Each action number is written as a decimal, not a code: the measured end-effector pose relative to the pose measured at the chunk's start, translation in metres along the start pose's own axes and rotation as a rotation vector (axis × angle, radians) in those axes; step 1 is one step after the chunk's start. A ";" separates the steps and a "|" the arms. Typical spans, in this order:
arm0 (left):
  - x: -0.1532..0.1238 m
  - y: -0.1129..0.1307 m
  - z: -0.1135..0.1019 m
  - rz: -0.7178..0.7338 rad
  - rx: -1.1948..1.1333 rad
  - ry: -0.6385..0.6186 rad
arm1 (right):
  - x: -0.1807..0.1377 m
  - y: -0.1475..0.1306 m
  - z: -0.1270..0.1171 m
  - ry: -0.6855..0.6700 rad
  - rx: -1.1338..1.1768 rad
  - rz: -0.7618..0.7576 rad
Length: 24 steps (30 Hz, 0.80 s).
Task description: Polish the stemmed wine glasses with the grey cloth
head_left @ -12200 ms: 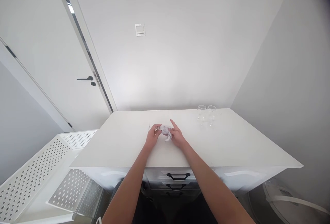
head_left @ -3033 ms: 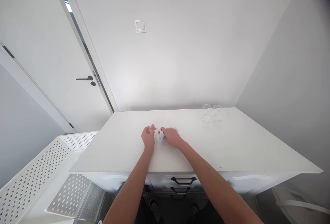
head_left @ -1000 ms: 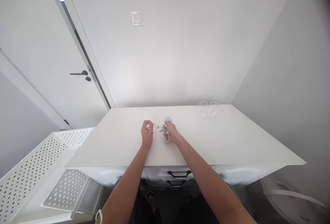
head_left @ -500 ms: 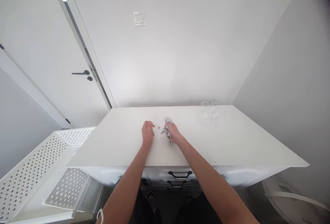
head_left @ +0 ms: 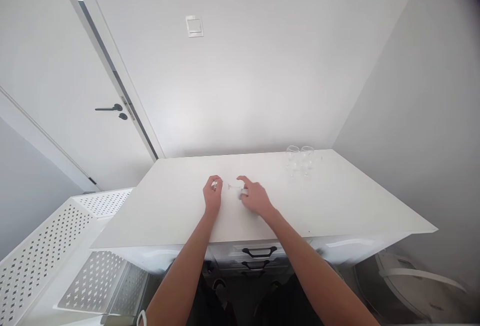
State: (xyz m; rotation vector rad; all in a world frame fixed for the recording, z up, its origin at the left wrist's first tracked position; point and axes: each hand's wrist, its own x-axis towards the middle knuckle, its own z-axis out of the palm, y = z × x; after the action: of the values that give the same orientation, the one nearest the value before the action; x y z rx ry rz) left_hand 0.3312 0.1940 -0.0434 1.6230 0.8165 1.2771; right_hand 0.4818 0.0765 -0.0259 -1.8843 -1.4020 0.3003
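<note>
My left hand (head_left: 213,192) is closed around a clear wine glass (head_left: 233,186) lying sideways above the cabinet top. Its thin stem points right, towards my right hand (head_left: 256,197). In that hand a white cloth (head_left: 243,192) is bunched under the fingers, mostly hidden. The index finger stretches out above the stem end; whether it touches the glass I cannot tell. Two more wine glasses (head_left: 300,158) stand upright side by side at the back right of the white cabinet top (head_left: 165,211).
Behind the cabinet rises a white wall with a light switch (head_left: 194,26). A door with a black handle (head_left: 109,108) is at the left. White perforated racks (head_left: 41,246) stand low on the left, a round grey bin-like object (head_left: 405,291) low on the right. Drawer handles (head_left: 259,252) face me.
My right hand has shifted slightly and loosened, its index finger now stretched out; much less of the cloth shows. My left hand keeps the glass. The view has turned slightly right.
</note>
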 end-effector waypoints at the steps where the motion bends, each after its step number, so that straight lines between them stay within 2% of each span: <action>1: 0.000 0.000 0.000 0.008 0.002 -0.002 | -0.004 -0.004 0.008 -0.009 -0.106 -0.027; 3: -0.001 0.001 -0.001 0.027 0.004 -0.021 | -0.008 -0.009 0.024 0.006 -0.217 -0.029; 6: -0.002 0.000 0.000 0.087 -0.017 -0.124 | -0.003 -0.009 0.040 0.004 -0.231 0.057; 10: 0.001 -0.008 0.004 0.144 -0.184 -0.352 | 0.005 0.003 0.035 0.037 -0.241 0.143; 13: 0.003 -0.011 0.004 0.135 -0.236 -0.360 | 0.000 0.019 0.017 0.052 -0.250 0.224; 17: 0.002 -0.010 0.002 0.044 -0.107 -0.370 | -0.021 0.052 -0.018 0.098 -0.309 0.335; 24: 0.004 -0.013 0.006 0.012 -0.053 -0.377 | -0.054 0.132 -0.102 0.240 -0.386 0.516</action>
State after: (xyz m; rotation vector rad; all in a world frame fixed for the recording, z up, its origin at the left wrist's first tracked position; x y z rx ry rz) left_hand 0.3382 0.2012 -0.0541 1.7554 0.5355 0.9485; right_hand 0.6164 -0.0305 -0.0594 -2.4979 -0.8368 0.0428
